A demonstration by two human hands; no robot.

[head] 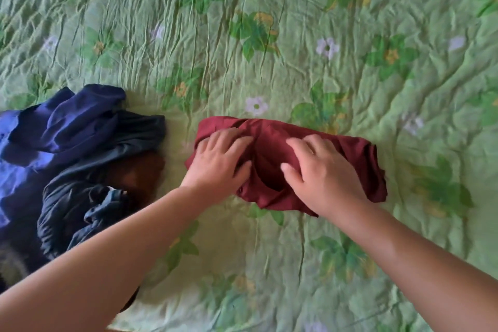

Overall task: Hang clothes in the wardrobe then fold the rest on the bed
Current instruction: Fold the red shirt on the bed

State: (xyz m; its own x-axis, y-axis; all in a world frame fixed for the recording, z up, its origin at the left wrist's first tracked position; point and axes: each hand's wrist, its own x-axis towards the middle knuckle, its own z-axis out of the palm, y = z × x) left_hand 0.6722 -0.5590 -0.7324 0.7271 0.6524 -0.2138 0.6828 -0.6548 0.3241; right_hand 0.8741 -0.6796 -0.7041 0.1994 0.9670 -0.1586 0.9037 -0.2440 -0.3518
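- Maroon garment lies partly folded on the green flowered bed cover. Its long axis goes left to right, with the right end a little nearer.
- Left hand and right hand both grip its cloth with bent fingers.
- Left of the maroon garment, not touching it, sits a loose pile of blue and dark clothes.
- Beyond the maroon garment the bed cover is wrinkled.
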